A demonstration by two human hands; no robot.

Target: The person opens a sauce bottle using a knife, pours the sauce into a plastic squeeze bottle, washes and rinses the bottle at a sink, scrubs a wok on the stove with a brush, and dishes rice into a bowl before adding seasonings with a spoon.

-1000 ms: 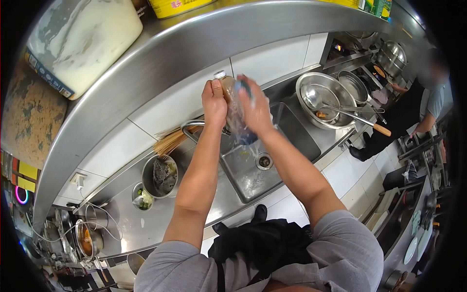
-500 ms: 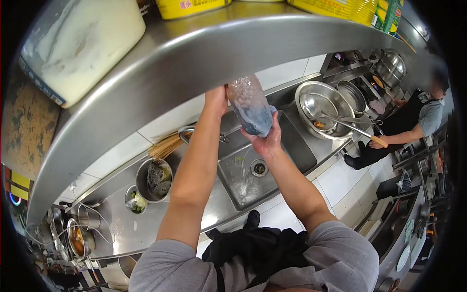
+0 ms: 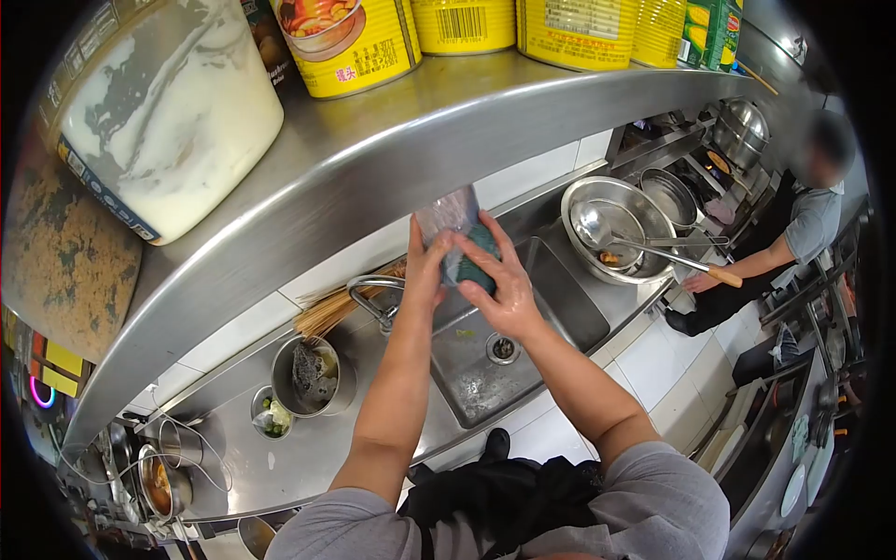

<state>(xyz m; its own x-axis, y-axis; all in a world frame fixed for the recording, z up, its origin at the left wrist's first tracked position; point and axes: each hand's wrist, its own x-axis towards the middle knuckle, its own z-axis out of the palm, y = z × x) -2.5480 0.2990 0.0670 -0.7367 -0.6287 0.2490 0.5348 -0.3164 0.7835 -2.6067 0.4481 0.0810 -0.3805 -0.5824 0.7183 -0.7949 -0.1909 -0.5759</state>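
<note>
Above the sink (image 3: 551, 350), a see-through plastic package (image 3: 453, 210), blue-green toward its lower end, is held up between my two hands. My left hand (image 3: 428, 266) grips its left side. On the right side, my right hand (image 3: 504, 285) has its fingers laid across the package's front and edge. The package's top overlaps the underside of the steel shelf (image 3: 373, 168) in this view. What it contains is blurred. Behind my left wrist stand a curved faucet (image 3: 369, 297) and a bundle of thin sticks (image 3: 327, 313).
A large steel bowl (image 3: 611, 191) with a ladle (image 3: 593, 224) stands right of the sink. Left are a steel pot (image 3: 341, 373) and a small bowl of vegetables (image 3: 271, 415). Yellow cans (image 3: 345, 47) and a white-filled tub (image 3: 168, 121) line the shelf. Another person (image 3: 812, 215) stands at right.
My hands have shifted closer together on the package and it has come slightly lower. My right hand has moved from under its bottom end to its side and front. The view has tilted up.
</note>
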